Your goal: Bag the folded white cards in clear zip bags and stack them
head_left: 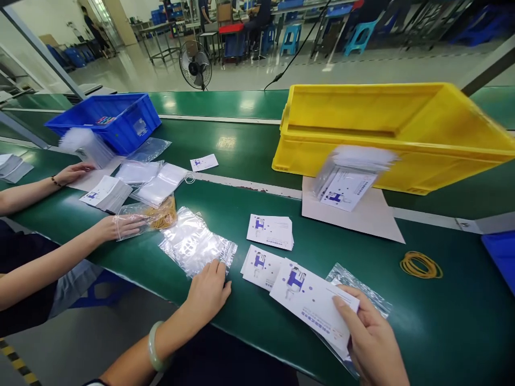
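My right hand (pixel 374 332) grips a printed white card (pixel 311 305) with a purple figure on it, thumb on top. Beneath that card lie more cards and a clear plastic bag (pixel 362 292), partly hidden by my hand. My left hand (pixel 209 292), a pale bangle on its wrist, has its fingers bent and closed on the near edge of a pile of clear plastic bags (pixel 195 241). Between my hands lie a small stack of cards (pixel 270 230) and another group of cards (pixel 260 265), partly covered by the held card.
A yellow bin (pixel 362 155) stands behind bagged cards (pixel 348 185) on cardboard (pixel 354 217). Rubber bands (pixel 420 265) lie at right. At left, a co-worker's hands (pixel 123 226) are near a bag of rubber bands (pixel 163 213), a card stack (pixel 107 193) and a blue bin (pixel 132 126).
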`<action>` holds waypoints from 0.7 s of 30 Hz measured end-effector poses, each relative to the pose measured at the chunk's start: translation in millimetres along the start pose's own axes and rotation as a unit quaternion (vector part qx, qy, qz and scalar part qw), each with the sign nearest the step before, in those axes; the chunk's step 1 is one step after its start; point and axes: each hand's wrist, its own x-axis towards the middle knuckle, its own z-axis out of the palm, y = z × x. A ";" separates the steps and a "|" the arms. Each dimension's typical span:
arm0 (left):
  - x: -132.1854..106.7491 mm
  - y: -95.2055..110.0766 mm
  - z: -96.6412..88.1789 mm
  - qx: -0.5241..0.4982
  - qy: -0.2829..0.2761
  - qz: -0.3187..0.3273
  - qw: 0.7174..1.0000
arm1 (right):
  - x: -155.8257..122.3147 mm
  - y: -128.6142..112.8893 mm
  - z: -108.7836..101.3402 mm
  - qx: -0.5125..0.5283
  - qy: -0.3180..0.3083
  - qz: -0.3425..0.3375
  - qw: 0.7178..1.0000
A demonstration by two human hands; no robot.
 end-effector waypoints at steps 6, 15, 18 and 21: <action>0.9 -15.7 2.5 -0.056 -0.003 -0.024 0.998 | -28.8 -8.2 41.5 -0.039 -0.001 -0.059 0.998; -17.5 1.8 -30.6 -0.378 -0.038 0.070 0.922 | -37.5 5.3 92.1 -0.326 -0.153 -0.232 0.903; -21.2 9.5 -30.3 -0.409 -0.067 0.103 0.904 | -40.2 0.1 107.4 -0.339 -0.181 -0.252 0.888; -22.1 13.3 -29.2 -0.406 -0.077 0.127 0.901 | -43.5 -3.0 113.8 -0.332 -0.186 -0.283 0.880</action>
